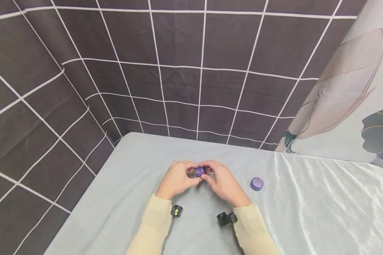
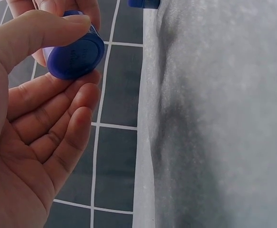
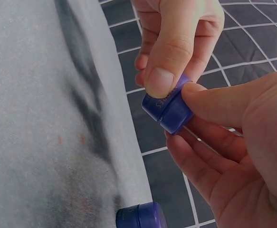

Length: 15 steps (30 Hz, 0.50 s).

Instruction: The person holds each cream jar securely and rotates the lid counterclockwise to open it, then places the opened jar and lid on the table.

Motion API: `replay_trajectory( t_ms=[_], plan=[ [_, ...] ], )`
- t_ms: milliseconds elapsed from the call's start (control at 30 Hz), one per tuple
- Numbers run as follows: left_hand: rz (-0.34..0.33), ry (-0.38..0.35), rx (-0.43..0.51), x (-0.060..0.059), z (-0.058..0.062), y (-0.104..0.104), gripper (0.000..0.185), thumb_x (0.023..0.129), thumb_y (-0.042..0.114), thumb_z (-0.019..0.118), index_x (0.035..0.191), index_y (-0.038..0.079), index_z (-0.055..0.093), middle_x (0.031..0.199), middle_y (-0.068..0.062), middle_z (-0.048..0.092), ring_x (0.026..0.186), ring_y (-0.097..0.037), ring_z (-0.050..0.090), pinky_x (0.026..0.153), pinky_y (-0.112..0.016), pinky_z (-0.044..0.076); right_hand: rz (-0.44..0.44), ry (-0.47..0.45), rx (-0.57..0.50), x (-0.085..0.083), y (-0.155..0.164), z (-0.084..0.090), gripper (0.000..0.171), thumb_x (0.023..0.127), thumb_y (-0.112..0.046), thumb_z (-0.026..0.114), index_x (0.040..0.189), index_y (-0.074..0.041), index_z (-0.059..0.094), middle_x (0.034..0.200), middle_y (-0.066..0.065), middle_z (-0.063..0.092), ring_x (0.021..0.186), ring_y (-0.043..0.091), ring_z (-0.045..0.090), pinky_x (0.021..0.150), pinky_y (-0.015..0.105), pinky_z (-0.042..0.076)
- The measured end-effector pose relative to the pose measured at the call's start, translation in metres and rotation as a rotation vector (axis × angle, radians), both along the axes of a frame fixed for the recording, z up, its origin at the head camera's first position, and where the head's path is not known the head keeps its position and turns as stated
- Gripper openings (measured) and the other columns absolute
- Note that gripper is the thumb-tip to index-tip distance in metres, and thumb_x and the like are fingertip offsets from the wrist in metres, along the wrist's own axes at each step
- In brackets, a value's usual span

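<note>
Between both hands, above the table, is a small purple screw-lid jar (image 1: 200,171), tilted on its side. My left hand (image 1: 178,179) pinches its lettered body (image 3: 152,108), thumb on the near side. My right hand (image 1: 224,183) pinches the smooth lid (image 3: 176,118) between thumb and fingers. A narrow seam shows between body and lid in the right wrist view. The left wrist view shows the jar's flat round base (image 2: 76,58) with faint marks. A second purple jar (image 1: 256,183) stands upright on the table, right of my right hand.
A pale grey, shiny cloth covers the table (image 1: 322,205). Dark curtains with a white grid (image 1: 178,85) hang behind and at the left, with a leaf-patterned curtain (image 1: 341,88) at the right. Black wrist cameras (image 1: 226,218) are on both forearms.
</note>
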State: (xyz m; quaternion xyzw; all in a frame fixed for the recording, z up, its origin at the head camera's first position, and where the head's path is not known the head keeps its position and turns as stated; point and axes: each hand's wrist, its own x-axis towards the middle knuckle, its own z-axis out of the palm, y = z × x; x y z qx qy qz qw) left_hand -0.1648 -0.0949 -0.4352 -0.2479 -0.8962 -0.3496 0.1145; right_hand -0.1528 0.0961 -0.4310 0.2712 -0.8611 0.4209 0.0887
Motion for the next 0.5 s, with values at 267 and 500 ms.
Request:
replay_trajectory(
  t_ms=[267, 500],
  plan=[
    [-0.011, -0.013, -0.001, -0.0011, 0.0007, 0.0006, 0.029, 0.074, 0.02, 0.086, 0.1, 0.009, 0.078, 0.09, 0.001, 0.073, 0.075, -0.008, 0.062, 0.07, -0.025, 0.051, -0.003, 0.002, 0.004, -0.0012, 0.0005, -0.0007, 0.032, 0.086, 0.002, 0.075, 0.117, -0.002, 0.066, 0.112, 0.01, 0.069, 0.103, 0.024, 0.069, 0.093, 0.041, 0.053],
    [0.011, -0.011, -0.02, -0.0019, -0.0006, 0.0002, 0.03, 0.075, 0.021, 0.085, 0.101, 0.008, 0.078, 0.089, 0.002, 0.073, 0.075, -0.009, 0.062, 0.07, -0.024, 0.051, -0.06, -0.073, -0.003, -0.0004, -0.0023, 0.0012, 0.035, 0.087, -0.003, 0.076, 0.121, -0.002, 0.065, 0.119, 0.012, 0.069, 0.103, 0.028, 0.069, 0.09, 0.043, 0.054]
  ],
)
